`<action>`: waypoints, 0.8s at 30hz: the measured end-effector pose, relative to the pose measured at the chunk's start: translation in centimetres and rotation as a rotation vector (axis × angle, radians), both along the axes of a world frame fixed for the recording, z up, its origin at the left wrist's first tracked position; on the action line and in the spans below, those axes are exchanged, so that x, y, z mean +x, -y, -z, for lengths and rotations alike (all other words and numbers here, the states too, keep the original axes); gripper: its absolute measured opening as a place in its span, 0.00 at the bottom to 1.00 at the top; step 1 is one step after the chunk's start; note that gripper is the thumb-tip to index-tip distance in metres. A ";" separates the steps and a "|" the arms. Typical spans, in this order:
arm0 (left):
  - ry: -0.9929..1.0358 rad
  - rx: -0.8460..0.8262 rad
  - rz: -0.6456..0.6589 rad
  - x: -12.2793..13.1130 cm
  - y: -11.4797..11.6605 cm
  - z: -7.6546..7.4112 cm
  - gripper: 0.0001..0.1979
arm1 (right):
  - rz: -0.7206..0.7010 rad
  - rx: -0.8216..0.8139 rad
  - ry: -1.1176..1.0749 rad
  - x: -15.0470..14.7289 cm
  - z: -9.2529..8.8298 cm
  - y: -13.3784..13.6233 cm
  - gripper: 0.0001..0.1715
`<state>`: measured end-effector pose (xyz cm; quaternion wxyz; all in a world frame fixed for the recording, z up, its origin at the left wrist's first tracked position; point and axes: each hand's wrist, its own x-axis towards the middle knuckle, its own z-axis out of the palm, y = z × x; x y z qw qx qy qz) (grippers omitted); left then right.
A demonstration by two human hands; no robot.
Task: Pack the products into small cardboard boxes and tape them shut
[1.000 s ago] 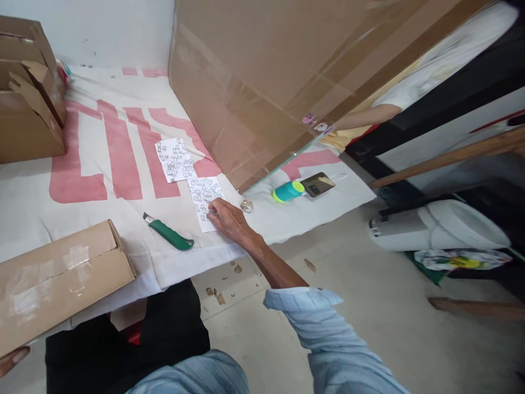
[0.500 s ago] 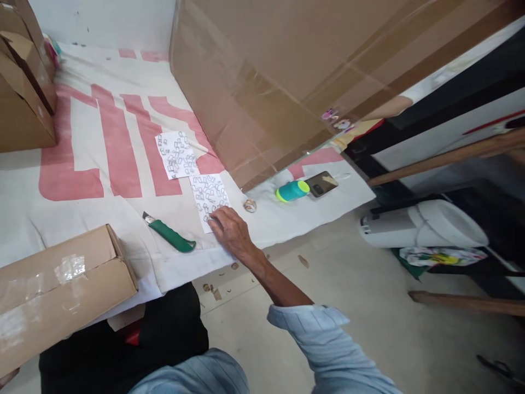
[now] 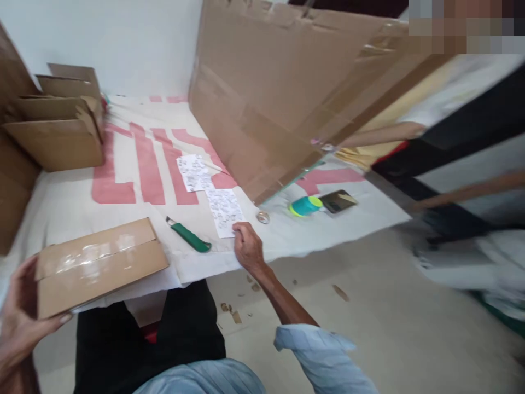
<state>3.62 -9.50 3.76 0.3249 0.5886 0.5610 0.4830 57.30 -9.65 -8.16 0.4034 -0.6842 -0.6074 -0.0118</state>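
At the lower left, my left hand (image 3: pixel 24 323) grips the end of a flat taped cardboard box (image 3: pixel 102 262), thumb below its near edge. My right hand (image 3: pixel 248 246) rests at the lower edge of a patterned paper sheet (image 3: pixel 225 212), its fingers curled together; whether they pinch the sheet is too small to tell. A second patterned sheet (image 3: pixel 194 172) lies just behind it. Between the box and the sheets is a green utility knife (image 3: pixel 189 235) with its blade showing. A small tape roll (image 3: pixel 263 217) sits right of my right hand.
A large cardboard panel (image 3: pixel 266 98) stands across the back of the cloth-covered table (image 3: pixel 135 213). Open cartons (image 3: pixel 61 137) stand at the left. A teal cup-like item (image 3: pixel 305 206) and a phone (image 3: pixel 338 201) lie at the right. Another person's arm (image 3: pixel 381 134) is behind the panel.
My left hand, earlier barely visible, now shows gripping the box. The view has shifted, showing more of the left cartons. My right hand's fingers are more curled at the sheet.
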 end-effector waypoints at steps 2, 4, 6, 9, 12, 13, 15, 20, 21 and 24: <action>0.067 0.061 0.083 0.2 -0.3 0.1 0.58 | 0.015 0.014 -0.013 0.1 0.3 0.1 0.10; 0.121 0.095 0.143 0.4 -0.4 0.1 0.57 | 0.016 0.020 -0.021 0.1 0.6 0.2 0.09; 0.142 0.084 0.183 0.6 -0.1 0.1 0.55 | 0.010 0.063 -0.023 -0.1 0.8 0.3 0.08; 0.135 0.056 0.210 0.8 0.7 0.0 0.56 | -0.001 0.138 -0.037 -1.5 0.1 0.4 0.07; 0.114 0.030 0.221 0.8 1.4 -0.2 0.56 | -0.046 0.164 -0.094 -4.5 -1.7 0.6 0.08; 0.109 0.028 0.219 0.9 1.6 -0.2 0.56 | -0.076 0.169 -0.120 -5.8 -2.5 0.7 0.08; 0.108 0.040 0.211 0.9 2.0 -0.3 0.56 | -0.158 0.165 -0.175 -8.6 -4.4 0.9 0.10; 0.097 0.054 0.188 1.0 2.7 0.3 0.53 | -0.436 0.074 -0.305 -15.2 -8.4 1.7 0.16; 0.093 0.059 0.181 1.0 2.9 0.4 0.51 | -0.491 0.056 -0.317 -16.1 -8.9 1.9 0.17; 0.105 0.081 0.189 1.1 3.3 0.5 0.47 | -0.580 0.035 -0.307 -17.5 -9.1 1.8 0.20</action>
